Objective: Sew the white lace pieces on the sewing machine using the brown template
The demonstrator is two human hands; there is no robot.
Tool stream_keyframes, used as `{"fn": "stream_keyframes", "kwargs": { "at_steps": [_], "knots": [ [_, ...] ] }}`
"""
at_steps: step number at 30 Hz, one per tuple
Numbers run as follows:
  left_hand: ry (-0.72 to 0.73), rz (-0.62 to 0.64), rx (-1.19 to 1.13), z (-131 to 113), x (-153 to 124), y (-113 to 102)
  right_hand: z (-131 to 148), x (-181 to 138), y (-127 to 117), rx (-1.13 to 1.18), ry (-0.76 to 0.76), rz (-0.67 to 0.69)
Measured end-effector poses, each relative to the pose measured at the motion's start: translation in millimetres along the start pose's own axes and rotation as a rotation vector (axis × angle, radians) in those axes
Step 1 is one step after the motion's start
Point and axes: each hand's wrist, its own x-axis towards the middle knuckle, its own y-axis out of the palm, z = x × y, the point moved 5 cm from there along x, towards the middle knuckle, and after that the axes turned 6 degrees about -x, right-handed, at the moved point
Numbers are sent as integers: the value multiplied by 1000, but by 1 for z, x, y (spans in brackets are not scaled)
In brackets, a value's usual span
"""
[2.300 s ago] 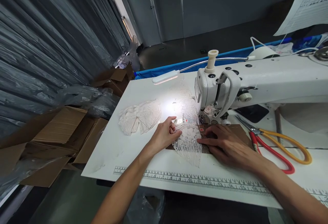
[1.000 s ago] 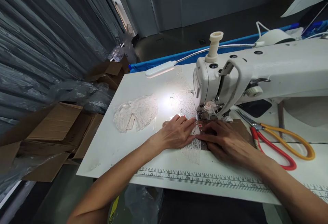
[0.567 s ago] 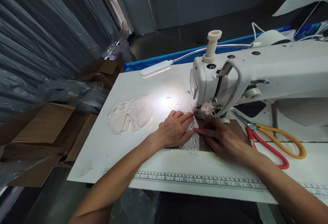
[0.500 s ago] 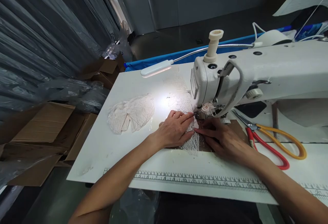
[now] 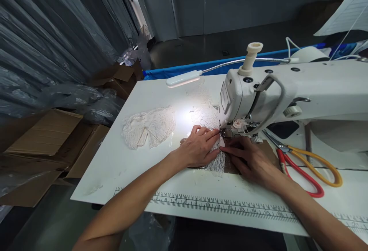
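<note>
My left hand [image 5: 200, 146] lies flat on a strip of white lace fabric [image 5: 216, 165], its fingertips close to the presser foot [image 5: 225, 133] of a white sewing machine [image 5: 241, 94]. My right hand [image 5: 250, 155] is at the strip's right side, one stretched finger touching the lace edge and the other fingers partly bent and apart. Beneath the foot the lace is partly hidden by my hands. A small pale pink fabric rose [image 5: 239, 123] sits on the machine by the needle area. Further left lies a separate white lace piece [image 5: 149, 126], spread out on the table.
Scissors [image 5: 287, 149] with red and yellow handles lie right of my right hand. A lamp [image 5: 184, 79] on a flexible neck lights the lace. A printed ruler [image 5: 207, 204] runs along the front edge of the white table [image 5: 129, 174]. Cardboard boxes [image 5: 48, 132] stand at left.
The view has shifted slightly, so the machine and table sit a little differently in the picture. Both hands keep nearly the same place on the lace beside the presser foot.
</note>
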Motion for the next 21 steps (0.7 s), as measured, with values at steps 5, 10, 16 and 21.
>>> {"fn": "stream_keyframes", "kwargs": {
  "at_steps": [5, 10, 16, 21],
  "knots": [
    [-17, -14, -4, -1, -1, -1, -3, -2, 4, -18, 31, 66],
    [-32, -10, -19, -3, 0, -1, -1, 0, 2, -31, 43, 53],
    [-32, -22, -50, -2, 0, -2, 1, 1, 1, -28, 33, 39],
    [-19, -11, -64, 1, 0, -3, 1, 1, 0, -21, 30, 38]
  ]
}}
